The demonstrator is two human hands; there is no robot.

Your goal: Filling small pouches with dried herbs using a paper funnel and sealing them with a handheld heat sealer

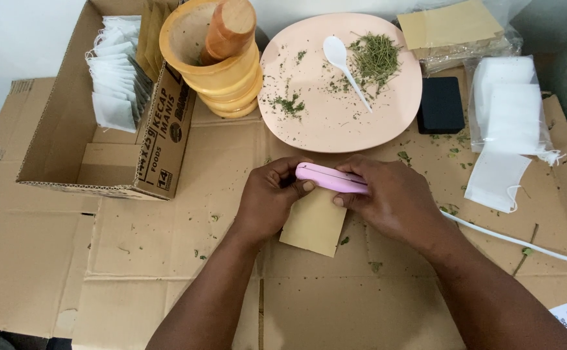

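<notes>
A pink handheld sealer (330,178) lies across the top edge of a small tan paper pouch (313,223) on flattened cardboard. My left hand (270,198) grips the sealer's left end, thumb on its tip. My right hand (393,201) presses down on the sealer's right part; a white cord (523,243) trails from under it to the right. The pouch's top edge is hidden beneath the sealer.
A pink plate (322,126) with dried green herbs (375,58) and a white spoon (343,61) sits behind. A wooden mortar with pestle (219,55), an open cardboard box (69,129) of white filter bags, a black block (440,105), and plastic-wrapped white bags (510,107) surround it.
</notes>
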